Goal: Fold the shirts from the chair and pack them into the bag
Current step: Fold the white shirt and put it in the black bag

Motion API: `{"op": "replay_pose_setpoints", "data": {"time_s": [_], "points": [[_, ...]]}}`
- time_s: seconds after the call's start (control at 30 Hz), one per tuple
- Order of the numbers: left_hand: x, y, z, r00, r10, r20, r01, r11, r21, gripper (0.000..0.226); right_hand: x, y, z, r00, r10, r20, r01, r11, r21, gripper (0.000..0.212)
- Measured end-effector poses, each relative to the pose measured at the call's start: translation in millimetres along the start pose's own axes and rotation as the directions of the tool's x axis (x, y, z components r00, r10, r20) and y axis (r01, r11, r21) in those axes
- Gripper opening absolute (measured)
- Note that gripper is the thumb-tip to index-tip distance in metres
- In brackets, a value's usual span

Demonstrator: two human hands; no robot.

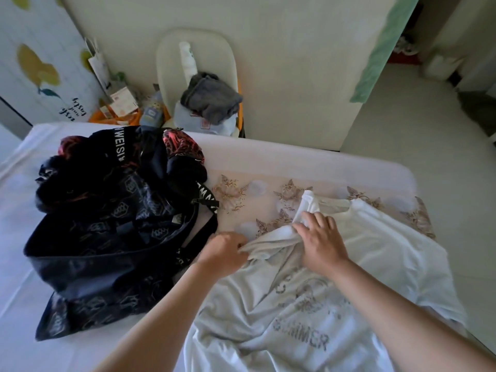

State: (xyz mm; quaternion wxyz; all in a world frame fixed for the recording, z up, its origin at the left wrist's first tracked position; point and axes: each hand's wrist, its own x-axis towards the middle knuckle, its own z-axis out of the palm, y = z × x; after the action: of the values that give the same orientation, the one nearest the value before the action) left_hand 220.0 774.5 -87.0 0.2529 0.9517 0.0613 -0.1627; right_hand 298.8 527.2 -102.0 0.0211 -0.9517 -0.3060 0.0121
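Observation:
A white T-shirt point(375, 253) with grey print lies spread and wrinkled on the bed point(80, 350), on its right half. My left hand point(225, 251) pinches the end of its bunched left sleeve. My right hand point(319, 242) lies on the shirt near the collar, its fingertips curled into the sleeve fabric. A dark patterned bag point(112, 237) stands on the bed to the left, red and black fabric showing at its top. Beyond the bed a white chair point(171, 57) holds a grey garment point(212, 98) on top of light blue clothes.
A floral cloth point(233, 194) covers the bed between bag and shirt. Boxes and bottles point(126, 106) crowd the floor left of the chair. A white wall stands behind the chair, with tiled floor point(402, 135) to the right of the bed.

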Motion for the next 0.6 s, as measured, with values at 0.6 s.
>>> {"op": "replay_pose_setpoints", "data": {"time_s": [0.6], "points": [[-29, 50, 23, 0.998, 0.063, -0.029, -0.058, 0.988, 0.142, 0.017, -40, -8, 1, 0.998, 0.020, -0.051, -0.003, 0.954, 0.300, 0.025]]}}
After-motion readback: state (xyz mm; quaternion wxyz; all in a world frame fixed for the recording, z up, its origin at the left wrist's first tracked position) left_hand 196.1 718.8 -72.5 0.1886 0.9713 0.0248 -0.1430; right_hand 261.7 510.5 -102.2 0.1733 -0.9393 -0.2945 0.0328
